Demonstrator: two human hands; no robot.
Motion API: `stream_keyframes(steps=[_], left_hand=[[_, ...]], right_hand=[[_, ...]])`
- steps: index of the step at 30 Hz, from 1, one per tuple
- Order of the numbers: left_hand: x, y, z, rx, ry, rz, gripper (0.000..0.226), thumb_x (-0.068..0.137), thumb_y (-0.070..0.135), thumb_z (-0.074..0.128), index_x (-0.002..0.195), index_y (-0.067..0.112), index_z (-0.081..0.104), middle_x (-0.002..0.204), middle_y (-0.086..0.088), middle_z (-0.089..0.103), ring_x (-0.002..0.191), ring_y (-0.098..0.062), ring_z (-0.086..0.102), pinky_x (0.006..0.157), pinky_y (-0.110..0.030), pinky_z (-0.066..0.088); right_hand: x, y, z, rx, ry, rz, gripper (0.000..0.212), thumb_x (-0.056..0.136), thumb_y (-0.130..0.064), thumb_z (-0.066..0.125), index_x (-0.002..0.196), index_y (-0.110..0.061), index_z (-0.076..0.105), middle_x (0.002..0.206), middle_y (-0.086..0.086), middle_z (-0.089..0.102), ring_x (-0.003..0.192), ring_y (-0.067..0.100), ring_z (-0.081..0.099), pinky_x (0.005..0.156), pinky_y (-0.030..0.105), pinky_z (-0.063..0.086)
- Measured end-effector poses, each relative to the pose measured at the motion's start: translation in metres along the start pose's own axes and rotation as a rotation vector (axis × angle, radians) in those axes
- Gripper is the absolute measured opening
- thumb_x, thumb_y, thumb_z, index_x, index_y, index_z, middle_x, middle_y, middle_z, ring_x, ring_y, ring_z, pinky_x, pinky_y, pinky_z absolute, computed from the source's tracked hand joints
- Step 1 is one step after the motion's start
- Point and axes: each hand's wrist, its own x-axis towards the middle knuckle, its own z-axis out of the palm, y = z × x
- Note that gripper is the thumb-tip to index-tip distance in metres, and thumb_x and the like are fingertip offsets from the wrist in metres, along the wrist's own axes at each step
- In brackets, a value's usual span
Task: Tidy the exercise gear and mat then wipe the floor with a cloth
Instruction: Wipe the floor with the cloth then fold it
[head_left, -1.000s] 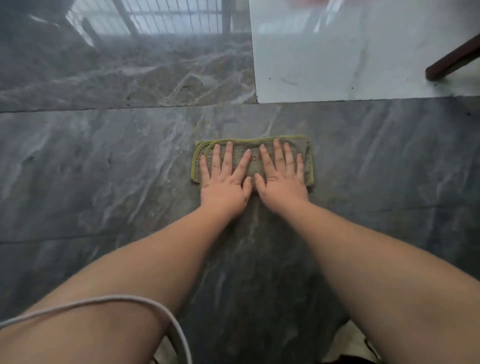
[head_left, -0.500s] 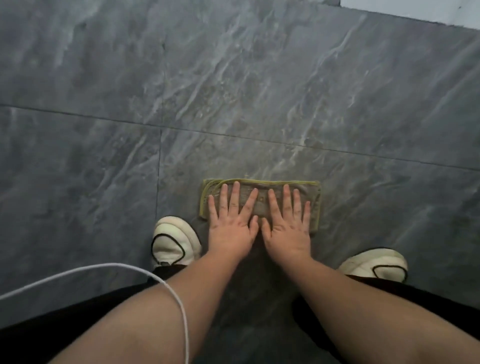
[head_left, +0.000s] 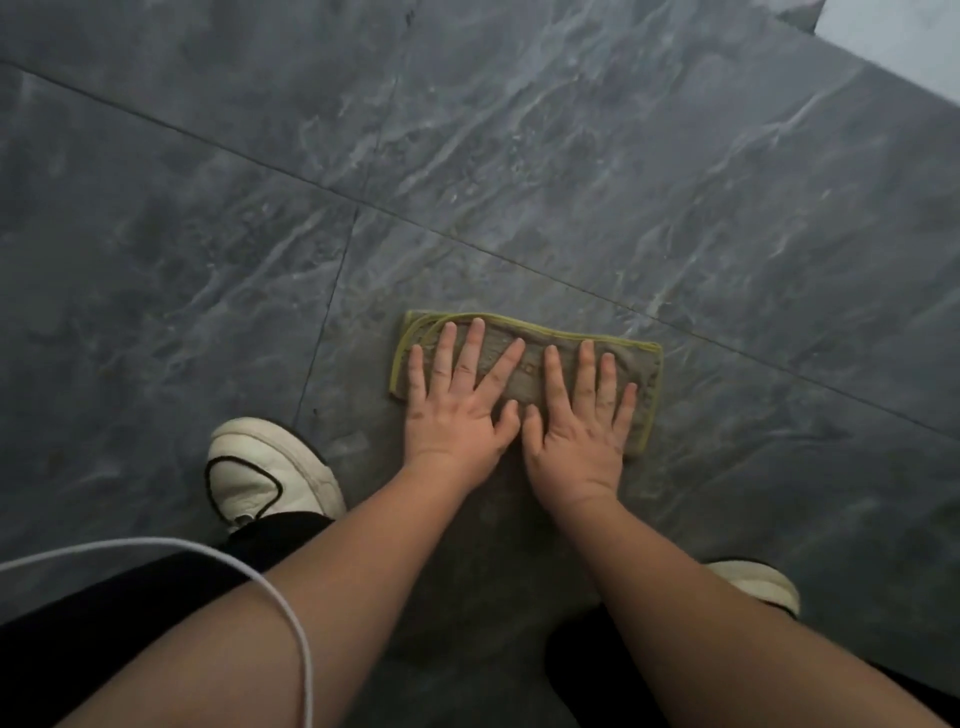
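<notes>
A folded grey cloth with a yellow-green hem (head_left: 647, 371) lies flat on the dark grey marble floor (head_left: 519, 156). My left hand (head_left: 457, 400) presses on the cloth's left half with fingers spread straight. Beside it, thumbs almost touching, my right hand (head_left: 582, 415) presses flat on the right half. Most of the cloth's middle is hidden under my palms. No mat or exercise gear is in view.
My white shoes stand on the floor, one at the left (head_left: 265, 473) and one at the lower right (head_left: 758, 584), below black trouser legs. A white cable (head_left: 249, 571) hangs across the lower left. A pale tile (head_left: 904, 36) shows at the top right corner.
The cloth has slid back toward my feet under both hands, and the view has tilted down. The cloth's far edge now ripples a little and it lies slightly turned.
</notes>
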Motion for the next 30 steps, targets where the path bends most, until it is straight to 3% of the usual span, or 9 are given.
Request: stream_keyframes(steps=[5,12,17,23,30], left_hand=[[0.078,-0.020,-0.043,0.073,0.006,0.044,0.073,0.089,0.058,0.032,0.154,0.045,0.001,0.167,-0.002,-0.005,0.153,-0.027,-0.006,0.120,-0.058,-0.006],[0.222,-0.027,-0.110,0.147,0.078,0.179,0.071,0.090,0.059,0.025,0.154,0.046,-0.001,0.167,-0.001,-0.009,0.153,-0.026,-0.009,0.119,-0.057,-0.008],[0.325,-0.023,-0.160,0.183,0.030,0.227,0.068,0.095,0.060,0.022,0.152,0.047,-0.012,0.164,-0.001,-0.021,0.151,-0.025,-0.019,0.117,-0.057,-0.013],[0.400,-0.018,-0.200,0.188,-0.074,0.299,0.067,0.097,0.060,0.022,0.151,0.048,-0.016,0.162,-0.001,-0.028,0.148,-0.026,-0.027,0.115,-0.058,-0.018],[0.405,-0.016,-0.205,0.202,-0.120,0.321,0.068,0.098,0.058,0.023,0.151,0.046,-0.018,0.161,-0.001,-0.030,0.147,-0.028,-0.029,0.114,-0.059,-0.019]], right_hand=[[0.071,-0.025,-0.032,-0.004,0.080,0.012,0.072,0.090,-0.050,0.036,0.156,-0.034,0.012,0.166,0.005,0.008,0.153,0.027,0.002,0.121,0.056,-0.002],[0.196,-0.046,-0.093,0.023,0.156,0.105,0.071,0.092,-0.052,0.027,0.156,-0.037,0.001,0.167,0.000,-0.007,0.152,0.023,-0.010,0.120,0.053,-0.009],[0.296,-0.046,-0.148,0.058,0.201,0.098,0.072,0.091,-0.053,0.027,0.156,-0.039,0.000,0.167,-0.001,-0.008,0.152,0.021,-0.012,0.120,0.053,-0.010],[0.362,-0.043,-0.188,0.078,0.135,0.097,0.069,0.096,-0.053,0.024,0.155,-0.040,-0.009,0.165,-0.004,-0.018,0.150,0.019,-0.021,0.119,0.051,-0.015],[0.369,-0.040,-0.202,0.053,-0.014,0.092,0.069,0.099,-0.054,0.023,0.154,-0.038,-0.014,0.163,-0.002,-0.025,0.149,0.021,-0.026,0.119,0.052,-0.015]])
